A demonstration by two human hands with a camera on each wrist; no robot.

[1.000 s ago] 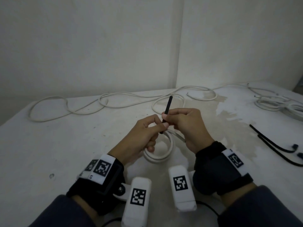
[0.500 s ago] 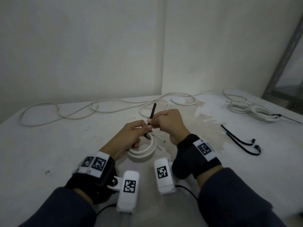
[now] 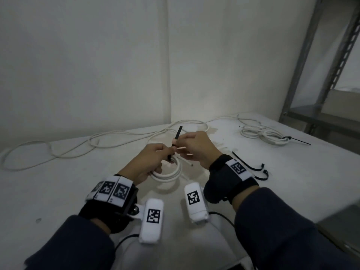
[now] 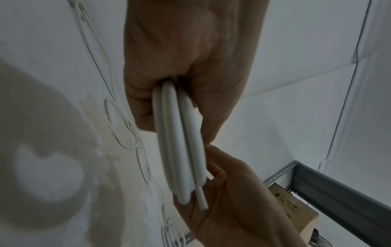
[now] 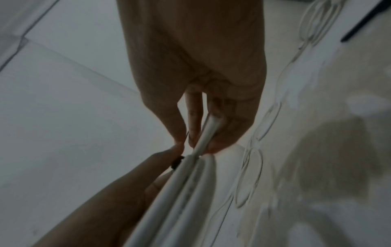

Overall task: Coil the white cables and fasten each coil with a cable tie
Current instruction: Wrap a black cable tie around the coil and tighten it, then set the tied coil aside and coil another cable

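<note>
The small white coil point(image 3: 167, 172) is held just above the table point(image 3: 58, 191) by the curled left hand point(image 3: 150, 162). The black cable tie point(image 3: 176, 141) is pinched by the right hand point(image 3: 196, 147). Compared with before, nothing is changed, so the tie seems not yet tightened.

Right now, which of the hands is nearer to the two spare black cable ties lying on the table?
Right. The right hand is beside the spare black cable ties, which lie just past its wrist. The left hand is farther off, on the other side of the small white coil.
</note>
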